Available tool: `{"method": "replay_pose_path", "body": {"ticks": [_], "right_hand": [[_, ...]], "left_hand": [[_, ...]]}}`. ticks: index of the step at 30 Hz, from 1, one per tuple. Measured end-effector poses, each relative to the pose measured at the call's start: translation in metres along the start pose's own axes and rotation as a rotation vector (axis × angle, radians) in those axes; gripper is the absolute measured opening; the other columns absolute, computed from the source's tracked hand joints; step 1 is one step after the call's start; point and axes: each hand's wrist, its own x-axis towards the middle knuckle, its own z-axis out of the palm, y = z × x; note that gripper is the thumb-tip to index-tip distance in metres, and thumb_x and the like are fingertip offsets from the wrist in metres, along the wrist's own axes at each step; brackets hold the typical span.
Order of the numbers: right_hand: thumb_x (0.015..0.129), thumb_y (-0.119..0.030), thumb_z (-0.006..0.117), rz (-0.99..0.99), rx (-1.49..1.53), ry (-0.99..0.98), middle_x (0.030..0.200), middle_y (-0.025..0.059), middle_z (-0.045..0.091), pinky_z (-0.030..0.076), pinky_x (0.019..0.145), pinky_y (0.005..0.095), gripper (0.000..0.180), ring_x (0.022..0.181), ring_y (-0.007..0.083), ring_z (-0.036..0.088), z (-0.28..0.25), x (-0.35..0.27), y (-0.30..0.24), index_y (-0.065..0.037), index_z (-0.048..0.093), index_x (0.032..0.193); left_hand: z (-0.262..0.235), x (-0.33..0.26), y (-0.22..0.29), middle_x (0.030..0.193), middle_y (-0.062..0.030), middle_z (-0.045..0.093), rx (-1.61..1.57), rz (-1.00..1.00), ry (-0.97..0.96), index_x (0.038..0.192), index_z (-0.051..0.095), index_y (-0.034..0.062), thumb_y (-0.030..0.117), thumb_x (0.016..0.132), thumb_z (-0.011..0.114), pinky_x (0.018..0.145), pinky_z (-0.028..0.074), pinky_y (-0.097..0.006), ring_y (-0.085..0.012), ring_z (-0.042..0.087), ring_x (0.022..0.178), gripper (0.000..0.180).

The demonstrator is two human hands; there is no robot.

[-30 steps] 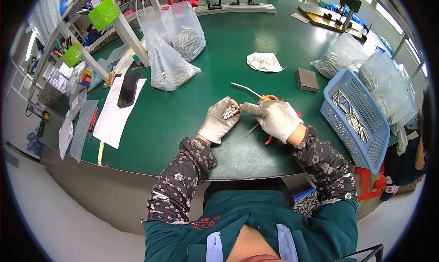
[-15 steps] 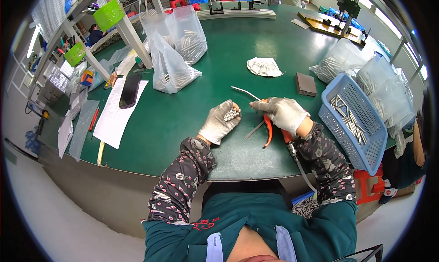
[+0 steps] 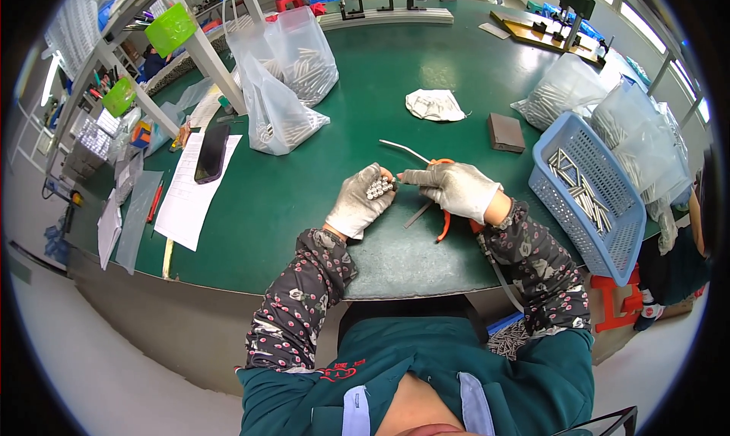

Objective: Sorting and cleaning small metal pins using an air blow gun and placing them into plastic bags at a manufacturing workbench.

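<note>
Near the front middle of the table, my left hand [image 3: 357, 204] wears a pale, soiled glove and is closed round a bundle of metal pins [image 3: 379, 188], their round ends showing. My gloved right hand [image 3: 460, 190] is just right of it, fingers drawn together and pointing left, tips close to the pin ends. Whether they pinch a pin is too small to tell. Under that hand lies an orange air blow gun [image 3: 443, 225] with a thin bent nozzle [image 3: 403, 149] pointing away to the left. Beside its handle rests a thin metal strip [image 3: 418, 214].
Right of my hands stands a blue perforated basket [image 3: 625, 247] of metal pins, beside bags of pins [image 3: 559, 94]. A brown block [image 3: 506, 133] and white cloth [image 3: 434, 105] lie beyond. Leftward are more bagged pins [image 3: 285, 124], a phone [image 3: 212, 155] and papers [image 3: 182, 212].
My right fingertips have moved left, closer to the pins in my left hand. The air blow gun keeps its place on the table. The whole view has shifted slightly.
</note>
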Motion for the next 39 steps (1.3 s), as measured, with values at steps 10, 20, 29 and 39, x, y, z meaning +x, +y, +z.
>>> {"method": "replay_pose_path", "body": {"ticks": [10,20,29,39], "right_hand": [[0.079,-0.013,0.056,-0.004,-0.050,-0.009,0.076,0.0114,0.059,0.046,0.068,0.0375,0.036,0.075,0.0284,0.058,-0.003,0.001,-0.006,-0.018,0.059,0.114],[0.080,-0.013,0.053,0.009,-0.116,0.008,0.077,0.0100,0.060,0.047,0.066,0.0363,0.036,0.072,0.0275,0.058,0.001,0.001,-0.010,-0.021,0.058,0.115],[0.081,-0.014,0.054,0.075,-0.083,0.040,0.078,0.0090,0.060,0.047,0.065,0.0361,0.034,0.072,0.0268,0.059,0.003,-0.003,-0.008,-0.020,0.058,0.114],[0.081,-0.016,0.053,0.010,-0.108,0.046,0.076,0.0100,0.058,0.046,0.062,0.0373,0.037,0.071,0.0277,0.059,0.004,-0.001,-0.008,-0.022,0.056,0.117]], "left_hand": [[0.000,0.000,-0.002,0.083,0.0001,0.058,0.004,-0.013,0.001,0.090,0.053,0.0030,-0.003,0.074,0.066,0.069,0.045,-0.020,-0.0058,0.052,0.076,0.021],[0.000,0.002,-0.011,0.082,0.0007,0.057,0.164,0.074,0.036,0.089,0.052,0.0030,-0.003,0.072,0.068,0.069,0.045,-0.020,-0.0053,0.052,0.075,0.024],[0.001,0.001,-0.007,0.080,0.0012,0.057,0.107,0.024,0.045,0.088,0.054,0.0031,-0.005,0.073,0.065,0.069,0.044,-0.019,-0.0052,0.052,0.074,0.020],[0.000,0.000,-0.005,0.081,0.0007,0.057,0.089,0.009,0.042,0.090,0.054,0.0022,-0.004,0.074,0.064,0.069,0.045,-0.020,-0.0053,0.052,0.075,0.020]]}}
